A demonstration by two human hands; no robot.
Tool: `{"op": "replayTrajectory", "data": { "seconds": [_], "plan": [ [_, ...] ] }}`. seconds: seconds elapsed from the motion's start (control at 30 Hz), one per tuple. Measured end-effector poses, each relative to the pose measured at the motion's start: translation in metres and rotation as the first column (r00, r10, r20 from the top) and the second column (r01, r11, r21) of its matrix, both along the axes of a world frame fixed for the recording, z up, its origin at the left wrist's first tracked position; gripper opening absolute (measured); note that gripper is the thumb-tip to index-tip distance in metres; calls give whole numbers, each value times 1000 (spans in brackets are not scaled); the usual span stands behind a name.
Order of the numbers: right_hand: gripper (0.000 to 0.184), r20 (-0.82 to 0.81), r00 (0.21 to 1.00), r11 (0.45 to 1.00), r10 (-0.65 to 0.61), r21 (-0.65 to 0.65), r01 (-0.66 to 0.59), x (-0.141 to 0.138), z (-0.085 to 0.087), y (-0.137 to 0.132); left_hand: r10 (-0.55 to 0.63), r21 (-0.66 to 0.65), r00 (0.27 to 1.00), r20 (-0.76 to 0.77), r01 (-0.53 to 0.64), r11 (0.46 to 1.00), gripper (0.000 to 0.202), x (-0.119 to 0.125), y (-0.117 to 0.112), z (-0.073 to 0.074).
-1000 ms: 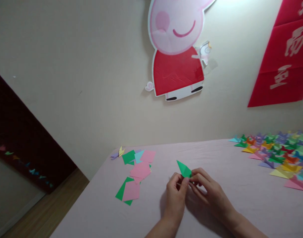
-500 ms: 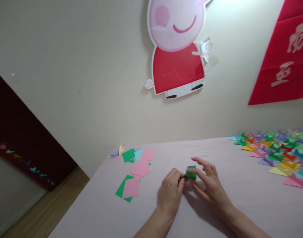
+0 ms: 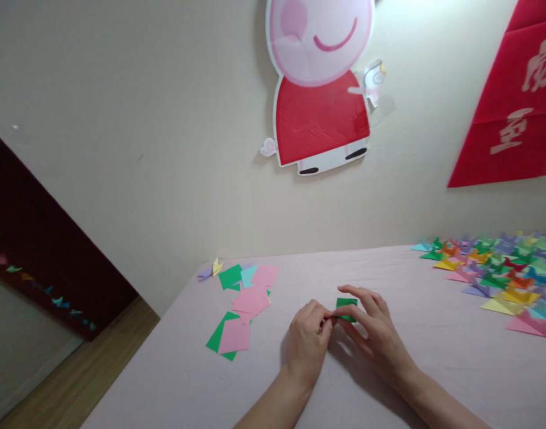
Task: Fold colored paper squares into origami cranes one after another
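A small folded piece of green paper (image 3: 347, 304) is held just above the cloth-covered table, between my two hands. My left hand (image 3: 309, 336) pinches its left edge between thumb and fingertips. From the right, my right hand (image 3: 371, 325) touches the paper, its index finger lying across the front and its thumb below. The other fingers of that hand are bent and partly spread. Part of the paper is hidden behind the right fingers, so its exact folds cannot be made out.
Loose pink paper squares (image 3: 235, 335) and green paper squares (image 3: 229, 277) overlap at the left. A folded yellow paper piece (image 3: 217, 267) lies by the back left corner. Rows of colourful folded paper figures (image 3: 496, 280) fill the right side. The wall (image 3: 201, 196) rises behind the table (image 3: 174, 381).
My right hand's fingers have closed in slightly toward the left hand, and the green paper has turned a little, showing a flatter face. The view has shifted slightly.
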State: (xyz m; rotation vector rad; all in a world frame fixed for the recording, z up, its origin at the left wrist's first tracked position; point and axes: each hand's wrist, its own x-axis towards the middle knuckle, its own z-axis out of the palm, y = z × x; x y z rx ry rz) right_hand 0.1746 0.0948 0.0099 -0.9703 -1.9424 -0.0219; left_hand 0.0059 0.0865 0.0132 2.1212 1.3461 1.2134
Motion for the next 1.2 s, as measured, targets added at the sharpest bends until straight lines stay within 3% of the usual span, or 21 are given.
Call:
{"op": "replayTrajectory", "data": {
  "seconds": [0.07, 0.17, 0.23, 0.3, 0.37, 0.47, 0.57, 0.77, 0.9, 1.03, 1.2],
  "plan": [
    [11, -47, 999, 999, 12, -45, -14, 0, 0, 0, 15, 20, 1000, -2, -15, 1000, 17, 0, 0, 2],
    [11, -207, 976, 972, 60, -212, -104, 1, -2, 2, 44, 59, 998, -46, -41, 997, 17, -1, -1, 6],
    [17, -382, 922, 902, 66, -372, -219, 0, -5, 5, 57, 90, 995, -80, -50, 995, 19, -2, -3, 8],
    [32, -549, 836, 786, 16, -510, -349, 1, -6, 8, 67, 128, 993, -102, -54, 990, 21, -2, -3, 8],
    [47, -654, 754, 693, -57, -570, -442, 1, -6, 10, 73, 172, 991, -111, -53, 984, 22, -1, -4, 8],
    [54, -712, 695, 638, -96, -580, -506, 2, -1, 10, 79, 217, 991, -103, -55, 975, 19, -1, -3, 6],
    [49, -709, 701, 592, -76, -598, -540, 3, 4, 7, 84, 239, 992, -94, -60, 969, 19, 0, -2, 5],
    [48, -724, 689, 627, -7, -540, -561, 1, 5, 5, 60, 247, 996, -71, -41, 968, 20, 0, -3, 5],
    [34, -674, 734, 621, 83, -541, -567, 2, 2, 7, 39, 229, 999, -23, -32, 973, 19, -1, -3, 5],
    [31, -621, 778, 644, 97, -557, -525, 5, -1, 9, -13, 206, 999, 41, 4, 978, 19, -2, -1, 6],
    [30, -642, 759, 661, 109, -524, -538, 3, 3, 9, -87, 147, 986, 143, 66, 987, 18, -2, 2, 5]
  ]
}}
